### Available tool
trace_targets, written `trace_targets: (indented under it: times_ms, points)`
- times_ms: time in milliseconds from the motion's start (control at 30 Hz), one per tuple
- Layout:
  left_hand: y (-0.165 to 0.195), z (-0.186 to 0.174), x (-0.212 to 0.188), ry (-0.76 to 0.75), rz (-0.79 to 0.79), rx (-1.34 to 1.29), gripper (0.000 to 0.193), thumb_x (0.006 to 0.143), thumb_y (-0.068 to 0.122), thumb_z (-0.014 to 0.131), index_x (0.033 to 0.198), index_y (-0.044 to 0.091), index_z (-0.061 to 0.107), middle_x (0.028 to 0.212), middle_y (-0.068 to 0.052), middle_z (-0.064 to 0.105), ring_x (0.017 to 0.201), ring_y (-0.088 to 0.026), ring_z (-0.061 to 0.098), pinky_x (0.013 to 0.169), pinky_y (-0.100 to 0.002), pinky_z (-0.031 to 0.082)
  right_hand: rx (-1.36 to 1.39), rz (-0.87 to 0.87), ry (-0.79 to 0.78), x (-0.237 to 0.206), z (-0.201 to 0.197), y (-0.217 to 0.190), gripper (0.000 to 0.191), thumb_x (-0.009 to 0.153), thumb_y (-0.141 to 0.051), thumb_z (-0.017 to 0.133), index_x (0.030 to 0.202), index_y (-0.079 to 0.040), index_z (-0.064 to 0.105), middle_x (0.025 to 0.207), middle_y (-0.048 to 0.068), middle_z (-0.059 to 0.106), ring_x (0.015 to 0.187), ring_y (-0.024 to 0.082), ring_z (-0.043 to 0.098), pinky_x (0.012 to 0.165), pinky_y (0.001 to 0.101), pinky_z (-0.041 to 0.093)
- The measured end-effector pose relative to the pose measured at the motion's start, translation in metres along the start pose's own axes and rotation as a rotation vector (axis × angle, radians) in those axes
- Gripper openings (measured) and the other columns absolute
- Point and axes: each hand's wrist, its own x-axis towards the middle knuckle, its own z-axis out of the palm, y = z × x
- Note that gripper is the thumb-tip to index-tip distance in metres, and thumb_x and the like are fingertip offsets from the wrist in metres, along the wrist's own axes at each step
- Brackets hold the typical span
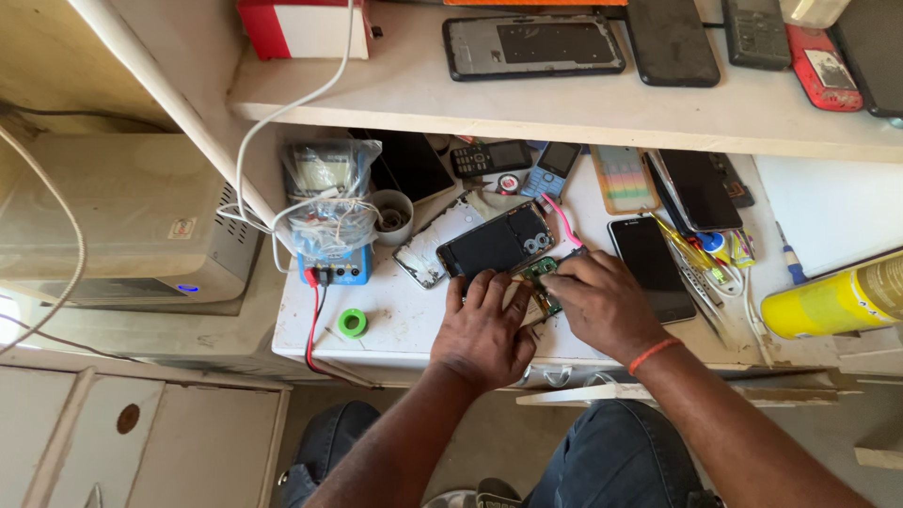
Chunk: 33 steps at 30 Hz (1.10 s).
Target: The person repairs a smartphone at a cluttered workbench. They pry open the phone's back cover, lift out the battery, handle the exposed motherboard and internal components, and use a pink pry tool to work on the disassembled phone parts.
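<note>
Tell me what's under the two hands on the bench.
A green circuit board shows between the left hand and right hand. Most of it is covered by fingers.

One view only — a head-worn camera looking steeply down from above the seated person's lap onto the white worktable. It sits fairly near, the table's front edge mid-frame, and faces forward enough to catch the upper shelf along the top — knees at the bottom edge.

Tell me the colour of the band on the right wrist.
Orange-red wristband, clearest in the head view.
</note>
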Motion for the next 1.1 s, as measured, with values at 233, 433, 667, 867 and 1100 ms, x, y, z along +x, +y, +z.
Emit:
trace_targets:
  times_ms: [233, 433, 667, 867, 1100]
  points:
    - [-0.001, 0.004, 0.001, -0.013, -0.003, 0.001, 0.065, 0.083, 0.038, 0.057, 0.139, 0.005, 0.058, 0.136, -0.020, 0.053, 0.132, -0.037, 0.043, 0.109, -0.064, 0.027, -0.029, 0.104, 0.104, -0.023, -0.005, -0.015, 0.017, 0.084, -0.013, 0.074, 0.100, -0.009, 0.078, 0.094, 0.004, 0.066, 0.091, 0.026, 0.061, 0.084, 0.0408, 0.049]
    - [0.000, 0.005, 0.003, 0.002, -0.005, 0.003, 0.063, 0.086, 0.039, 0.056, 0.139, 0.006, 0.059, 0.135, -0.019, 0.054, 0.132, -0.037, 0.044, 0.110, -0.063, 0.028, -0.064, 0.120, 0.099, -0.025, 0.004, -0.035, 0.026, 0.083, -0.020, 0.073, 0.107, -0.010, 0.078, 0.102, 0.006, 0.065, 0.094, 0.027, 0.059, 0.087, 0.0414, 0.048]
    - [-0.001, 0.005, 0.004, 0.018, -0.016, -0.017, 0.062, 0.086, 0.040, 0.056, 0.139, 0.006, 0.059, 0.134, -0.020, 0.054, 0.129, -0.038, 0.046, 0.110, -0.061, 0.028, -0.150, 0.164, 0.074, -0.022, 0.013, -0.040, 0.030, 0.086, -0.026, 0.069, 0.110, -0.012, 0.079, 0.106, 0.007, 0.063, 0.099, 0.029, 0.056, 0.088, 0.0433, 0.045]
    - [-0.002, 0.007, 0.005, 0.026, -0.020, -0.019, 0.064, 0.085, 0.039, 0.057, 0.140, 0.005, 0.058, 0.134, -0.022, 0.054, 0.126, -0.038, 0.047, 0.110, -0.060, 0.029, -0.189, 0.148, 0.087, -0.024, 0.018, -0.039, 0.033, 0.088, -0.028, 0.068, 0.115, -0.010, 0.077, 0.107, 0.008, 0.062, 0.099, 0.030, 0.055, 0.089, 0.0449, 0.042]
    - [-0.003, 0.006, 0.005, 0.015, -0.016, -0.029, 0.066, 0.085, 0.039, 0.057, 0.141, 0.004, 0.057, 0.134, -0.021, 0.054, 0.124, -0.038, 0.049, 0.109, -0.058, 0.030, -0.215, 0.188, 0.081, -0.024, 0.023, -0.038, 0.035, 0.088, -0.030, 0.066, 0.116, -0.011, 0.076, 0.107, 0.008, 0.062, 0.100, 0.030, 0.055, 0.091, 0.0455, 0.042]
